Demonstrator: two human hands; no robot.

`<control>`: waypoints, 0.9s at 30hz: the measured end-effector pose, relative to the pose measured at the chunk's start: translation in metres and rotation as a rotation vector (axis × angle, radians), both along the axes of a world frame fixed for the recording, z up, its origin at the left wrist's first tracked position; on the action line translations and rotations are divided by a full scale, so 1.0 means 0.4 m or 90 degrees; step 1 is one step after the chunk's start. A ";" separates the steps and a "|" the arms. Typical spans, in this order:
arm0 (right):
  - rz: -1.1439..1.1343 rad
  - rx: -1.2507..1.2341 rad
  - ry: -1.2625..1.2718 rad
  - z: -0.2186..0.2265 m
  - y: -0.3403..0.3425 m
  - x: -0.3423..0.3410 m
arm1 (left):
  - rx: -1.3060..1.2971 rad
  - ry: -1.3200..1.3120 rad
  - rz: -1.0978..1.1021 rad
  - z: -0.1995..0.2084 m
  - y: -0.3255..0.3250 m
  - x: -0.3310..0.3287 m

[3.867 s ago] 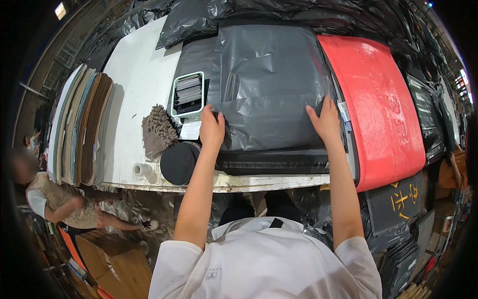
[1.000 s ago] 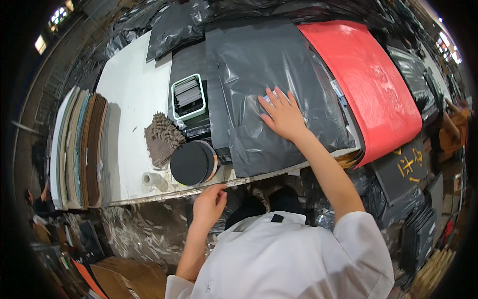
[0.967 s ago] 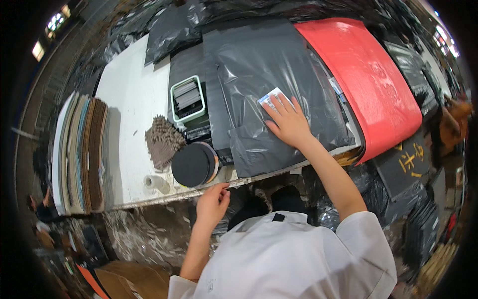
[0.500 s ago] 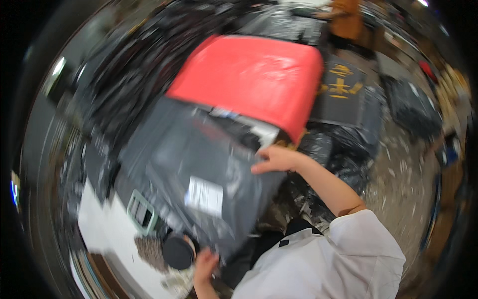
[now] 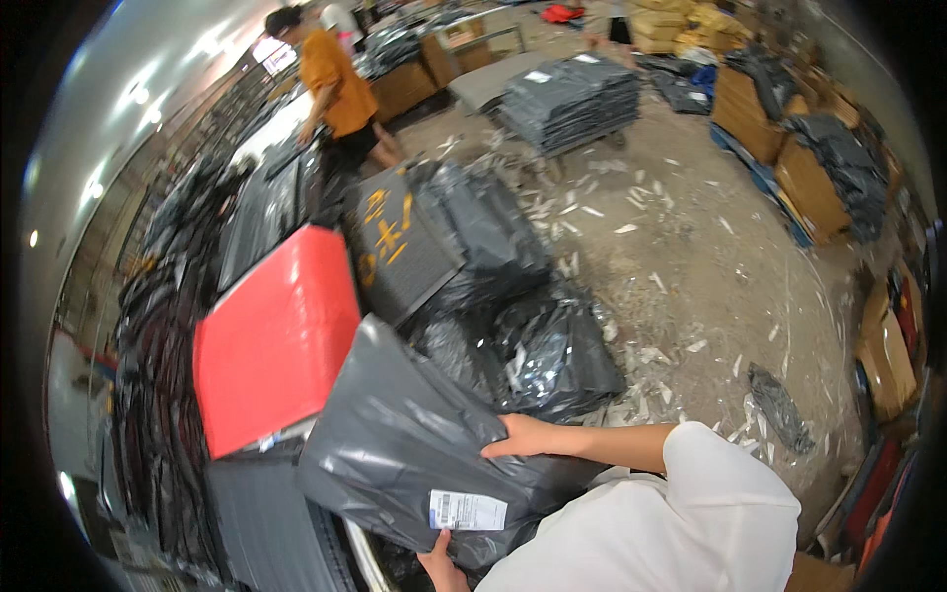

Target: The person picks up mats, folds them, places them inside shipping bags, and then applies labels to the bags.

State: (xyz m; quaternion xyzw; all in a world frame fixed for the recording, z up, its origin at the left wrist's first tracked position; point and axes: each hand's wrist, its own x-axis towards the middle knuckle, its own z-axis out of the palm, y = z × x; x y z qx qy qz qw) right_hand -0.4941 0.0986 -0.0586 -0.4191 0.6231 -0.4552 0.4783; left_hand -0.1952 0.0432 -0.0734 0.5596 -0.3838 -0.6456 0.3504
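Gripping the gray package (image 5: 395, 434), the left hand (image 5: 444, 569) and right hand (image 5: 523, 436) have partly hidden fingers (image 5: 443, 542).

The grey bag (image 5: 395, 429) was of smooth, glossy plastic, with a paper label (image 5: 468, 511) on it. Near this bag, the red cover (image 5: 281, 340) looked shiny, the dark mat (image 5: 406, 252) dull.

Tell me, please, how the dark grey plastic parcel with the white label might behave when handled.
The labelled dark grey plastic parcel would probably wrinkle when gripped, as folds cross its surface. Its shine suggests it may be slippery. Being broad and flat, it could sag if held by one edge.
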 end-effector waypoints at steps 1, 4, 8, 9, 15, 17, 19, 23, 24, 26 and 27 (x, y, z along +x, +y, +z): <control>-0.077 0.004 -0.008 -0.031 0.064 -0.055 | 0.020 -0.049 -0.036 0.039 0.004 -0.099; -0.234 0.000 0.017 -0.021 0.254 -0.202 | 0.019 -0.041 -0.181 0.086 0.056 -0.331; -0.465 0.055 -0.018 0.041 0.499 -0.342 | 0.052 -0.030 -0.345 0.136 0.124 -0.618; -0.481 0.051 -0.021 0.032 0.545 -0.370 | 0.040 -0.003 -0.391 0.142 0.141 -0.679; -0.751 0.034 -0.139 0.055 0.724 -0.520 | -0.005 -0.045 -0.614 0.130 0.203 -1.020; -0.777 0.069 -0.135 0.056 0.747 -0.605 | -0.009 -0.033 -0.645 0.104 0.219 -1.127; -0.792 0.104 -0.120 0.027 0.765 -0.708 | -0.013 -0.020 -0.667 0.070 0.222 -1.242; -0.791 0.044 -0.105 -0.091 0.736 -0.954 | 0.015 -0.014 -0.618 0.027 0.211 -1.466; -0.787 0.041 -0.070 -0.097 0.721 -1.027 | 0.007 -0.004 -0.607 0.010 0.195 -1.526; -0.749 0.005 -0.055 -0.065 0.689 -1.191 | -0.038 0.070 -0.594 0.035 0.173 -1.658; -0.705 0.011 -0.098 -0.029 0.658 -1.253 | -0.021 0.067 -0.581 0.042 0.144 -1.705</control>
